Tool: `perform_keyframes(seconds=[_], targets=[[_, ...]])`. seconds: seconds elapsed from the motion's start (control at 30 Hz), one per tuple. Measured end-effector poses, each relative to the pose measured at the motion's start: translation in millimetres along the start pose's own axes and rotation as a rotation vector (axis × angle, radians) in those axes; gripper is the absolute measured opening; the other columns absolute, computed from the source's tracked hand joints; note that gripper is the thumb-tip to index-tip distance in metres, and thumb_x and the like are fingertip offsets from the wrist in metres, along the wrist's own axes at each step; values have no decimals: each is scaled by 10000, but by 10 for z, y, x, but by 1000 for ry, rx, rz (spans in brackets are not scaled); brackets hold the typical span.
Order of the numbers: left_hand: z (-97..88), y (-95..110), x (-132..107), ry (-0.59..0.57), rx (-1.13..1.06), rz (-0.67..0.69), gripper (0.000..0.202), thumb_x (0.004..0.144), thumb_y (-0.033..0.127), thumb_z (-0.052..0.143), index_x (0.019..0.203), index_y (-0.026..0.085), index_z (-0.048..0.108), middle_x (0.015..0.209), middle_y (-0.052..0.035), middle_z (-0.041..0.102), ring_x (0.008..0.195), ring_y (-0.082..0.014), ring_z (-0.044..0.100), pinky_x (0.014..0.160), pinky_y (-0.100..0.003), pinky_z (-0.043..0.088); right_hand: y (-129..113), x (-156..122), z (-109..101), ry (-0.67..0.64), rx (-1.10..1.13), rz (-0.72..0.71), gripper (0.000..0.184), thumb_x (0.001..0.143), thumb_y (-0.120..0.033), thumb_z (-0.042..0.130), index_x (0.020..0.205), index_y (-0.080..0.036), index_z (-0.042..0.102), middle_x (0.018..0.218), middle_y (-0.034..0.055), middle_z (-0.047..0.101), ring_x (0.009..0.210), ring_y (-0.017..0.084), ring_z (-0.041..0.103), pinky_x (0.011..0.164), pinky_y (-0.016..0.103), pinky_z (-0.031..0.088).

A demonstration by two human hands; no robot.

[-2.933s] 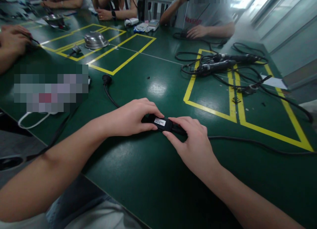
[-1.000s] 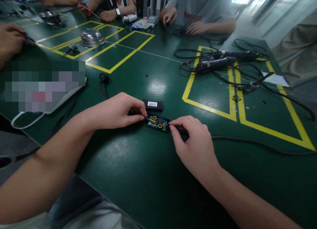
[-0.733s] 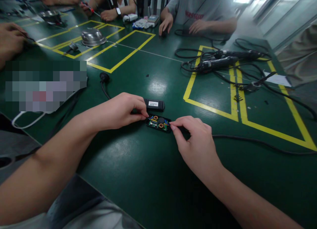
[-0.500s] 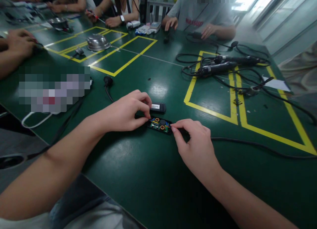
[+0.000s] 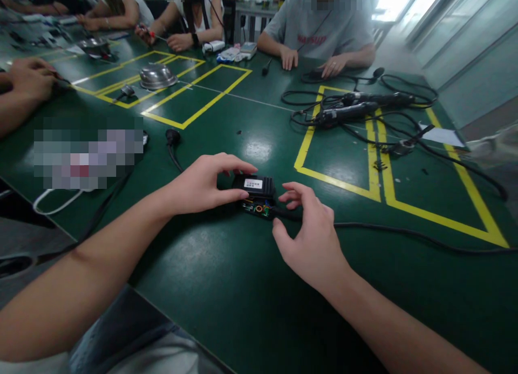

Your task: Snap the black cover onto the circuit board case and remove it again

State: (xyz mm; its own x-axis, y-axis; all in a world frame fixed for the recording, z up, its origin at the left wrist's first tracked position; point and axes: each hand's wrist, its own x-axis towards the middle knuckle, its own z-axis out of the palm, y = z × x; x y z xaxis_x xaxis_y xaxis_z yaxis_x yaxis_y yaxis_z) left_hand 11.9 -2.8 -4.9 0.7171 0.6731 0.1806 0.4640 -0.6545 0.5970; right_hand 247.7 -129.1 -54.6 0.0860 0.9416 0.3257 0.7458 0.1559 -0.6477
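Observation:
My left hand (image 5: 208, 181) grips a black ribbed plastic cover (image 5: 259, 186) with a white label, thumb at the near edge and fingers at the far one. The cover hangs partly over a small circuit board (image 5: 256, 208) in a black casing, hiding its far half. A copper coil and a few wires show on the board. Beside the casing's right end, my right hand (image 5: 305, 220) stays apart with thumb and fingers spread, holding nothing. A black cable (image 5: 388, 229) leads from that end, under my right hand, across the table to the right.
A black plug (image 5: 172, 137) lies beyond my left hand. Black cylindrical tools (image 5: 348, 114) with tangled cords lie at the right, within yellow tape. A metal bowl (image 5: 157, 76) stands farther left. A blurred-out phone-sized object (image 5: 89, 158) is at the left. Co-workers sit across the table.
My left hand has left the board's wires and picked up the labelled cover, now above the board. My right hand has let go of the wires and opened.

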Motion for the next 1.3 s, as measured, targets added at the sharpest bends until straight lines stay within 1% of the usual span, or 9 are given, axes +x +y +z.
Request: perform_keyframes(seconds=[0.1,0.2,0.33,0.63,0.83,0.93,1.0,1.13,1.3], targets=[[-8,91,-20,-102,-29,72,400,956,431,836,1314,253,829,1273,-103,844,1181,-283,756,1079,-414,584,-20,-1,-17,-12,-10,-18,524,887,-339,679,1402,-255,627,1198,120,799,1040,337,752,1026,590,500],[12,123,-11,-167,0,102,330,973,355,820,1291,269,840,1274,-91,844,1204,-280,742,1100,-417,563,-32,6,-32,-41,-33,-35,410,937,-358,697,1336,-262,698,1220,123,803,1101,353,749,1034,587,493],[18,134,-2,-191,35,85,303,998,336,802,1292,272,835,1264,-87,838,1188,-277,738,1099,-421,549,-29,13,-33,-71,-66,-41,253,1014,-362,689,1243,-295,774,1224,112,812,1134,359,742,1018,576,494],[30,163,-23,-225,67,68,319,1032,340,765,1341,276,808,1248,-85,818,1178,-275,713,1071,-409,533,32,2,-18,-63,-105,-51,270,1046,-405,689,1277,-314,795,1260,118,791,1173,373,709,981,562,516],[20,185,-15,-218,24,56,295,1033,310,747,1317,247,796,1229,-82,816,1178,-266,718,1065,-392,532,39,3,-10,-69,-100,-61,275,1025,-394,694,1273,-291,753,1233,118,798,1140,365,716,978,555,500],[12,150,-2,-210,-94,23,320,1037,349,731,1334,233,762,1248,-80,816,1136,-247,743,1013,-373,565,36,-2,1,-52,-83,-43,431,970,-405,721,1372,-262,659,1214,124,793,1114,363,722,1004,562,488],[19,97,9,-142,-158,-22,328,1035,390,723,1315,219,732,1257,-85,809,1105,-241,752,965,-368,587,30,-5,6,-31,-68,-32,488,946,-407,718,1395,-249,609,1202,126,790,1097,359,725,1015,562,481],[64,-51,40,50,11,-144,267,1002,392,740,1195,211,706,1210,-90,794,1105,-269,729,992,-427,586,5,1,0,-34,-61,-33,264,974,-361,650,1216,-256,639,1120,111,784,1037,333,724,989,528,471],[61,-139,49,8,219,-144,171,1005,366,722,1095,221,737,1228,-105,791,1179,-308,691,1094,-493,542,-9,11,-15,-54,-65,-48,104,993,-297,630,1066,-261,694,993,70,778,935,294,707,921,474,461]])
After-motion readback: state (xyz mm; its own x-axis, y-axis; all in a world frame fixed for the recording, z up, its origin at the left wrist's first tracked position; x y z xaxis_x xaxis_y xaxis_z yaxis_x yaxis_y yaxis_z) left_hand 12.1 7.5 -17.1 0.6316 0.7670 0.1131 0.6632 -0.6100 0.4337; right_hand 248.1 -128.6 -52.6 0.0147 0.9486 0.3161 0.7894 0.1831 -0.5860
